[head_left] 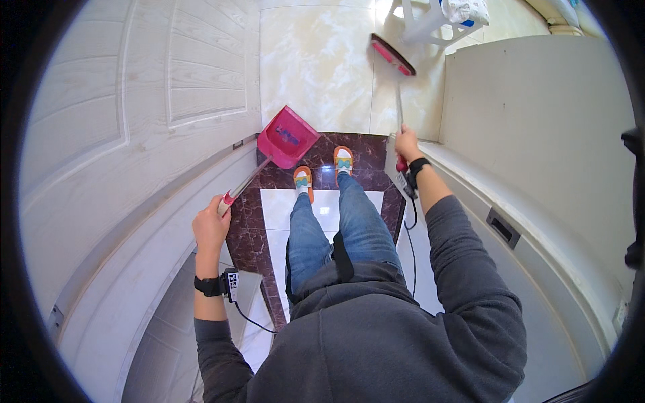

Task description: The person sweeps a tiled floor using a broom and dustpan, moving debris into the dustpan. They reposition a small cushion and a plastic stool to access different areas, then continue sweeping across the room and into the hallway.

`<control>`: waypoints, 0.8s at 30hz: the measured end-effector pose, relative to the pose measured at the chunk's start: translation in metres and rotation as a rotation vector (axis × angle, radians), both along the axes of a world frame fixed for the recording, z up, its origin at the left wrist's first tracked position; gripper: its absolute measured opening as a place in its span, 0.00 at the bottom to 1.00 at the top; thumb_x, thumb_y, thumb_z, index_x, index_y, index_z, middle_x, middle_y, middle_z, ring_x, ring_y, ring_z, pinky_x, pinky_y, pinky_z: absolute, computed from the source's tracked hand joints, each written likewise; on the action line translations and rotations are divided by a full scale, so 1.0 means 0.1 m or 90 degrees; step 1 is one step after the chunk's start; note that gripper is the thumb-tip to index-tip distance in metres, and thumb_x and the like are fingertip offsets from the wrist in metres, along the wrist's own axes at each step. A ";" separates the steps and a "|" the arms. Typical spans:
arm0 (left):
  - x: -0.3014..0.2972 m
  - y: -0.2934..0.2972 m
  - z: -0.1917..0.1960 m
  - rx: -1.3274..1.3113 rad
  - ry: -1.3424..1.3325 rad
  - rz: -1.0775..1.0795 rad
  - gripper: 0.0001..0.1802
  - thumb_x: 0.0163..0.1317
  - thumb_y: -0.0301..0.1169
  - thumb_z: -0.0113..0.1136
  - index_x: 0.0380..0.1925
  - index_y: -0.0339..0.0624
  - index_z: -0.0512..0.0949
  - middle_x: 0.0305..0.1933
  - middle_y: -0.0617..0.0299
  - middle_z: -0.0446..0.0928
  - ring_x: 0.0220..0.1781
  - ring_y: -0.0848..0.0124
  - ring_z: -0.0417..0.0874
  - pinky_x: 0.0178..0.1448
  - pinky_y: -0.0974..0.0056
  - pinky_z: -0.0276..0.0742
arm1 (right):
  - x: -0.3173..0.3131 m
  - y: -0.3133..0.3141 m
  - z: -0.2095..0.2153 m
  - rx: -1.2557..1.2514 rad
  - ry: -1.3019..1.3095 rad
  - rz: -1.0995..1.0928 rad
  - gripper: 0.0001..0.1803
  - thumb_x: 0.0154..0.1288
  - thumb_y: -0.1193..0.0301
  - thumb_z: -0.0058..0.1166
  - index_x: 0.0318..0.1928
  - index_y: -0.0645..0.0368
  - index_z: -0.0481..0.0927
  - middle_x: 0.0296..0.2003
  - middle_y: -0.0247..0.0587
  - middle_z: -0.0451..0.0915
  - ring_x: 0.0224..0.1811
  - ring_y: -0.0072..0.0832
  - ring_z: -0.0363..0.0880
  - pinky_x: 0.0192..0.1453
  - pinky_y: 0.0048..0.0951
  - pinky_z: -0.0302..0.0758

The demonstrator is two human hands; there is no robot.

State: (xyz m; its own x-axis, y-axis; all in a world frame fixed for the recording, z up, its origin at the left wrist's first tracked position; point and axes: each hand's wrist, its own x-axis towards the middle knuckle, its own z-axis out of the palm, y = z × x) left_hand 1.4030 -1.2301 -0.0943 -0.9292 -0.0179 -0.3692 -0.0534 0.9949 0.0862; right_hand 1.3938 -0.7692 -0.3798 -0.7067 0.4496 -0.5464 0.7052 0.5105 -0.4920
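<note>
My left hand [211, 225] is closed around the handle of a pink dustpan [288, 138]. The pan lies ahead of it, over the border between the dark threshold and the pale tiles, close to the white door. My right hand [407, 144] grips a broom by its handle, which has a red end. The broom's head [393, 55], dark with a pink band, is out on the pale floor at the far right, well apart from the dustpan. Wrist straps with small devices and cables sit on both wrists.
A white panelled door [148, 87] stands at the left. On the right is a pale panel [537, 94] beside a white door frame. A white plastic stool [430, 23] with a package on it is behind the broom head. My slippered feet [343, 161] stand at the dark marble threshold [316, 176].
</note>
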 end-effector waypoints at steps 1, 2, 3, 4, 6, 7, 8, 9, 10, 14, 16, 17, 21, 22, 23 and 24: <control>0.00 -0.02 -0.01 -0.005 -0.007 -0.011 0.14 0.48 0.35 0.60 0.38 0.53 0.75 0.21 0.51 0.76 0.25 0.51 0.77 0.29 0.53 0.72 | 0.19 -0.15 0.07 0.031 0.015 0.042 0.19 0.56 0.70 0.46 0.49 0.62 0.71 0.35 0.62 0.75 0.41 0.53 0.74 0.46 0.43 0.71; 0.01 -0.05 -0.02 -0.013 -0.004 -0.024 0.14 0.48 0.35 0.60 0.38 0.52 0.75 0.21 0.51 0.76 0.25 0.52 0.77 0.29 0.53 0.72 | 0.38 -0.24 0.16 0.037 -0.015 0.096 0.20 0.56 0.70 0.46 0.51 0.62 0.70 0.36 0.62 0.75 0.41 0.53 0.74 0.46 0.44 0.70; 0.03 -0.08 -0.04 -0.032 -0.002 -0.035 0.14 0.47 0.34 0.60 0.38 0.52 0.75 0.21 0.51 0.76 0.25 0.52 0.77 0.29 0.53 0.72 | 0.54 -0.32 0.23 0.041 -0.005 0.163 0.22 0.56 0.71 0.46 0.53 0.61 0.68 0.36 0.62 0.75 0.41 0.53 0.74 0.46 0.45 0.70; 0.04 -0.13 -0.05 -0.021 0.000 -0.044 0.14 0.47 0.34 0.60 0.37 0.52 0.75 0.21 0.51 0.76 0.25 0.52 0.77 0.29 0.53 0.72 | 0.71 -0.41 0.32 0.039 -0.018 0.183 0.22 0.56 0.73 0.46 0.54 0.61 0.67 0.35 0.62 0.75 0.41 0.54 0.74 0.46 0.47 0.70; 0.08 -0.20 -0.08 -0.012 -0.010 -0.061 0.14 0.47 0.33 0.60 0.37 0.52 0.75 0.22 0.50 0.76 0.26 0.52 0.78 0.30 0.53 0.72 | 1.03 -0.49 0.51 -0.002 -0.032 0.236 0.23 0.57 0.74 0.44 0.55 0.57 0.66 0.34 0.62 0.75 0.40 0.54 0.74 0.46 0.48 0.69; 0.10 -0.23 -0.09 -0.012 -0.006 -0.070 0.14 0.47 0.33 0.60 0.37 0.51 0.75 0.22 0.50 0.76 0.26 0.52 0.78 0.30 0.53 0.72 | 1.19 -0.54 0.60 -0.010 -0.035 0.249 0.23 0.57 0.73 0.44 0.56 0.55 0.66 0.34 0.61 0.76 0.39 0.54 0.74 0.45 0.48 0.70; 0.11 -0.26 -0.10 -0.005 -0.007 -0.083 0.14 0.46 0.33 0.60 0.37 0.51 0.75 0.22 0.50 0.76 0.26 0.52 0.78 0.30 0.52 0.72 | 1.35 -0.60 0.68 -0.017 -0.048 0.250 0.23 0.57 0.73 0.44 0.56 0.54 0.66 0.34 0.61 0.76 0.39 0.54 0.74 0.45 0.48 0.70; 0.12 -0.28 -0.12 -0.006 0.003 -0.098 0.14 0.46 0.32 0.59 0.37 0.50 0.75 0.23 0.49 0.76 0.26 0.52 0.78 0.30 0.52 0.72 | 1.50 -0.64 0.75 -0.018 -0.063 0.255 0.23 0.57 0.74 0.44 0.56 0.52 0.67 0.34 0.61 0.76 0.39 0.54 0.74 0.45 0.47 0.70; 0.15 -0.31 -0.14 -0.011 -0.007 -0.113 0.15 0.46 0.32 0.59 0.37 0.50 0.75 0.23 0.50 0.76 0.27 0.52 0.78 0.30 0.52 0.72 | 1.67 -0.70 0.82 -0.011 -0.089 0.266 0.23 0.57 0.74 0.43 0.56 0.51 0.67 0.34 0.61 0.76 0.39 0.54 0.74 0.45 0.47 0.71; 0.23 -0.37 -0.23 -0.013 0.015 -0.148 0.14 0.46 0.32 0.60 0.35 0.48 0.74 0.22 0.49 0.76 0.27 0.51 0.78 0.30 0.52 0.72 | 2.29 -0.94 1.08 -0.100 -0.001 0.111 0.25 0.57 0.73 0.47 0.57 0.51 0.66 0.33 0.57 0.77 0.31 0.47 0.78 0.35 0.39 0.74; 0.29 -0.42 -0.25 -0.003 -0.005 -0.137 0.14 0.46 0.32 0.60 0.36 0.48 0.74 0.22 0.49 0.76 0.27 0.51 0.78 0.31 0.51 0.72 | 2.48 -1.07 1.19 -0.026 0.065 0.087 0.25 0.57 0.73 0.49 0.57 0.53 0.66 0.30 0.54 0.78 0.24 0.42 0.79 0.27 0.36 0.74; 0.35 -0.49 -0.26 -0.015 -0.014 -0.131 0.14 0.46 0.32 0.60 0.36 0.48 0.74 0.23 0.49 0.76 0.28 0.51 0.78 0.31 0.51 0.72 | 2.54 -1.14 1.22 -0.103 0.039 0.014 0.24 0.57 0.73 0.48 0.57 0.53 0.66 0.28 0.52 0.78 0.20 0.40 0.77 0.24 0.35 0.73; 0.41 -0.55 -0.26 0.022 0.015 -0.163 0.15 0.46 0.32 0.61 0.36 0.45 0.73 0.24 0.49 0.76 0.28 0.50 0.78 0.31 0.51 0.72 | 2.28 -1.22 1.15 -0.242 -0.007 -0.194 0.18 0.57 0.74 0.46 0.49 0.57 0.73 0.18 0.41 0.73 0.13 0.29 0.71 0.17 0.32 0.68; 0.40 -0.56 -0.26 0.019 0.002 -0.153 0.15 0.46 0.32 0.61 0.36 0.45 0.73 0.24 0.49 0.76 0.28 0.50 0.78 0.31 0.51 0.73 | 2.13 -1.22 1.07 -0.241 -0.007 -0.168 0.16 0.57 0.75 0.46 0.47 0.58 0.74 0.18 0.41 0.72 0.14 0.29 0.71 0.17 0.32 0.68; 0.40 -0.54 -0.27 0.011 0.000 -0.152 0.16 0.46 0.32 0.61 0.36 0.45 0.73 0.24 0.48 0.76 0.29 0.50 0.78 0.31 0.51 0.73 | 2.02 -1.20 1.00 -0.214 -0.034 -0.155 0.14 0.56 0.75 0.46 0.45 0.59 0.75 0.18 0.41 0.72 0.14 0.29 0.71 0.17 0.32 0.68; 0.38 -0.57 -0.28 -0.003 0.006 -0.155 0.16 0.45 0.32 0.61 0.37 0.45 0.73 0.24 0.48 0.76 0.29 0.50 0.78 0.32 0.51 0.73 | 1.88 -1.32 0.88 -0.235 -0.022 -0.170 0.12 0.56 0.74 0.46 0.42 0.59 0.75 0.18 0.44 0.73 0.15 0.31 0.72 0.17 0.33 0.69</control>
